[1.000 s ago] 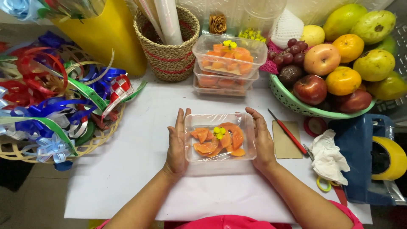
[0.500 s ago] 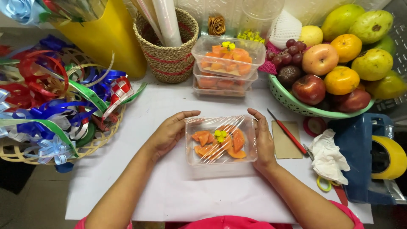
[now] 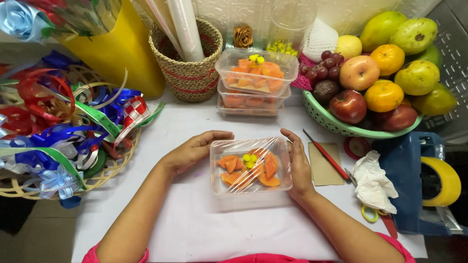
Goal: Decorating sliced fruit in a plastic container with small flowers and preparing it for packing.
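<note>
Count from my remote view, one head camera looking down on the white-covered table (image 3: 195, 229).

Item 1: clear plastic tray (image 3: 251, 168), one, at the centre of the table in front of me, covered with cling film. I see orange fruit pieces inside and one small yellow flower cluster on top; I cannot count the pieces exactly through the film.

Item 2: stacked clear trays (image 3: 256, 80), two that I can tell, one on the other, behind the centre tray, with the same orange fruit; the top one carries a yellow flower.

Item 3: woven basket (image 3: 187, 68), one, holding a roll of clear film (image 3: 185, 27).

Item 4: green fruit bowl (image 3: 341, 126), one, at the right, heaped with apples, oranges, grapes and green fruit.

Item 5: red-handled knife (image 3: 326, 155), one, lying on a brown card just right of the centre tray.

Item 6: ribbon bows (image 3: 58, 131), many, in a flat wicker tray at the left; too tangled to count.

Item 7: tape dispenser (image 3: 419, 180), one, blue, with a yellow roll, at the far right.

Hands, two. My left hand (image 3: 192, 152) lies palm down against the tray's left edge, fingers loosely together and extended, pressing the film, gripping nothing. My right hand (image 3: 298, 165) stands on edge along the tray's right side, fingers straight and close together, flat against the wall.
</note>
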